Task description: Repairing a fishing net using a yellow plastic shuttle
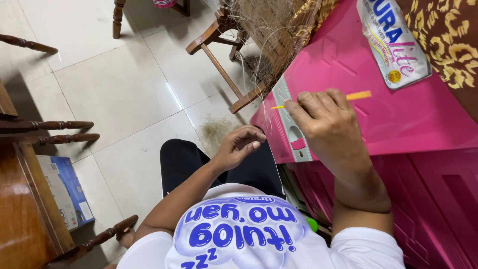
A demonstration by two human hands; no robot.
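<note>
My right hand [326, 122] is shut on a thin yellow-orange netting needle [359, 95] that lies across the top of a pink plastic cabinet [398, 119]. My left hand [241, 146] hovers over my lap with its fingers pinched on fine, nearly invisible net thread [266, 117]. That thread runs up to a bundle of pale fishing net [269, 35] draped over a wooden chair. My knee in black cloth [181, 159] sits below the left hand.
A wooden chair [224, 55] holds the net at top centre. A grey latch strip [294, 132] lines the cabinet's edge. A white printed plastic bag [393, 42] lies on the cabinet. Wooden furniture [25, 199] and a blue box [67, 192] stand at left on the tiled floor [114, 94].
</note>
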